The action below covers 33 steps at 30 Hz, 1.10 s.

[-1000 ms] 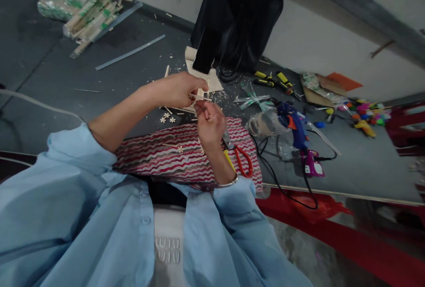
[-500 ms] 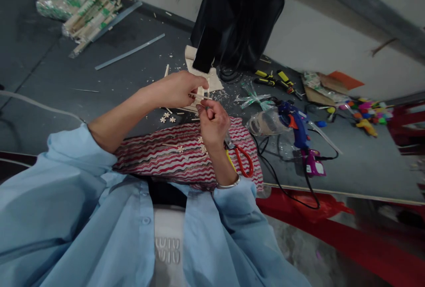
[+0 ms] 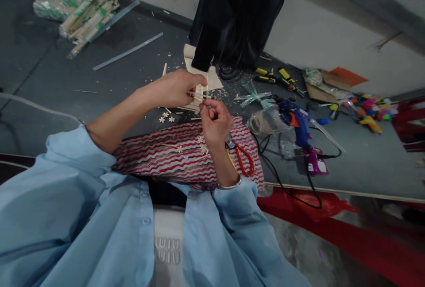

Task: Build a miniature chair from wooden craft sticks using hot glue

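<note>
Over the middle of the table, my left hand (image 3: 177, 87) is closed on a thin pale stick (image 3: 199, 95), which sticks out towards the right. Close beside it my right hand (image 3: 217, 123) pinches something small between thumb and fingers; its kind is hidden. Small pale flower-shaped pieces (image 3: 166, 118) lie left of the hands. More flower pieces (image 3: 200, 139) rest on the red-and-white wavy-striped cloth (image 3: 159, 163) below. Pliers with red handles (image 3: 246, 161) lie on the cloth by my right wrist. Beyond my fingers is a pale cloth or sheet (image 3: 214, 79) with wooden bits around it.
A phone (image 3: 206, 48) leans against a black bag (image 3: 241, 17). Rightward lie yellow-black pliers (image 3: 279, 79), a blue glue gun (image 3: 299, 123) with its cord, a purple box (image 3: 317, 161) and coloured pompoms (image 3: 370, 107). Wrapped stick bundles (image 3: 84, 14) and a metal strip (image 3: 128, 51) lie left.
My right hand has shifted slightly to the right, its fingers still pinched. My left hand stays nearly in place with the stick. The whole view has turned very slightly.
</note>
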Each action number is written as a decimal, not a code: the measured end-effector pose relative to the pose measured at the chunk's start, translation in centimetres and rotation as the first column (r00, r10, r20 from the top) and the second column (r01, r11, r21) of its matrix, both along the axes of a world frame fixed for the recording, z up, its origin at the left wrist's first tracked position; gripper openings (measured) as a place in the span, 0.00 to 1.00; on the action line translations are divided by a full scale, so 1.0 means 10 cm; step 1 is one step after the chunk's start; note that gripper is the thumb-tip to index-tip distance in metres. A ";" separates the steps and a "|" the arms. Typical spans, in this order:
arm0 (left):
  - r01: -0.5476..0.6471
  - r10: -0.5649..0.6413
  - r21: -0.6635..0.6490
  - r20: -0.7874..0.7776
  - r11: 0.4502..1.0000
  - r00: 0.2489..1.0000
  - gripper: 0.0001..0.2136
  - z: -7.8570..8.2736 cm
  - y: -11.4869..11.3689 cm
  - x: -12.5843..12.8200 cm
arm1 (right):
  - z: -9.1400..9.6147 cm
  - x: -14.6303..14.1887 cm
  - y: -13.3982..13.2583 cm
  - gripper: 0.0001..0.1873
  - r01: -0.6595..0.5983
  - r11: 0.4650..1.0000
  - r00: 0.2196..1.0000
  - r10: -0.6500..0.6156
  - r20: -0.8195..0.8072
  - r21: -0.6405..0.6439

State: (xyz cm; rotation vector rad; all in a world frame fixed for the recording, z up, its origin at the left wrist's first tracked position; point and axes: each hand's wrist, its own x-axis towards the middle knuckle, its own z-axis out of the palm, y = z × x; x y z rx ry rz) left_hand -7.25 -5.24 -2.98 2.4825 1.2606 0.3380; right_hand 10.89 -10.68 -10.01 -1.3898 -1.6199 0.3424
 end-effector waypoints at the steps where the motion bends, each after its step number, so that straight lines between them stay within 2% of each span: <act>1: -0.002 0.002 -0.002 -0.004 1.000 1.000 0.30 0.00 0.00 0.00 | 0.00 0.00 0.00 0.06 -0.003 1.000 1.000 0.003 -0.006 0.001; 11: 0.004 -0.005 -0.038 -0.019 0.999 1.000 0.31 0.02 0.00 0.00 | 0.00 -0.01 0.00 0.06 -0.035 0.999 0.999 0.036 -0.029 0.016; 23: -0.001 0.000 -0.050 -0.015 0.999 1.000 0.31 0.03 -0.01 0.00 | -0.02 0.00 0.00 0.07 -0.045 0.999 0.999 0.044 0.019 0.025; 33: 0.007 -0.006 -0.037 0.014 0.999 1.000 0.32 -0.01 0.01 -0.01 | -0.04 0.01 0.00 0.07 -0.044 0.999 0.999 0.044 0.004 -0.030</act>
